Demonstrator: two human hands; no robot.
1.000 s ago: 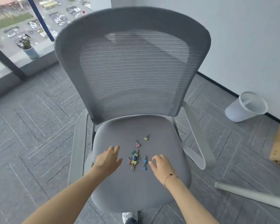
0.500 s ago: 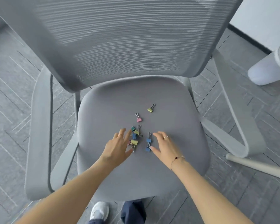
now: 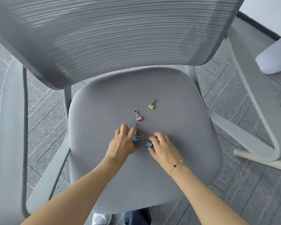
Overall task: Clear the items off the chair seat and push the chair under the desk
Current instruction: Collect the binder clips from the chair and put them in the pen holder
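Observation:
A grey office chair with a mesh back fills the view, and its padded seat (image 3: 177, 143) carries several small binder clips. A yellow clip (image 3: 151, 106) and a pink clip (image 3: 138, 118) lie apart toward the back of the seat. My left hand (image 3: 122, 144) rests over a cluster of clips, fingers spread, with a blue clip (image 3: 135, 137) showing beside its fingertips. My right hand (image 3: 162, 147) has its fingers curled onto another blue clip (image 3: 149, 144). Clips under the left hand are mostly hidden.
Grey armrests (image 3: 11, 127) flank the seat on both sides. A white waste bin (image 3: 276, 57) stands on the carpet at the right by the wall. A pale tube (image 3: 263, 161) lies on the floor at the right. My shoe (image 3: 101, 219) shows below the seat's front edge.
My head has come closer to the seat. Both hands slid forward onto the clip cluster, and the right fingers closed around a blue clip.

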